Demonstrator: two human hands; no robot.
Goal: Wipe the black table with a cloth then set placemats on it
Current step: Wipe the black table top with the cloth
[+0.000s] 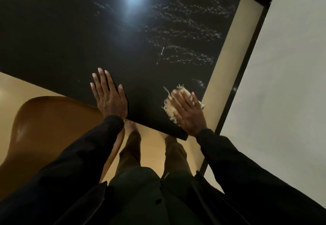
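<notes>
The black table (88, 36) fills the upper part of the view, with wet streaks across its right half. A pale frayed cloth (170, 109) lies near the table's near right corner. My right hand (187, 113) presses flat on the cloth with straight fingers. My left hand (108, 95) rests flat on the table's near edge, fingers straight and holding nothing. No placemats are in view.
A brown chair (49, 129) stands to the left under the table's near edge. A white wall (282, 83) with a dark skirting strip (247, 62) runs close along the table's right side. Beige floor shows below, with my legs at the table edge.
</notes>
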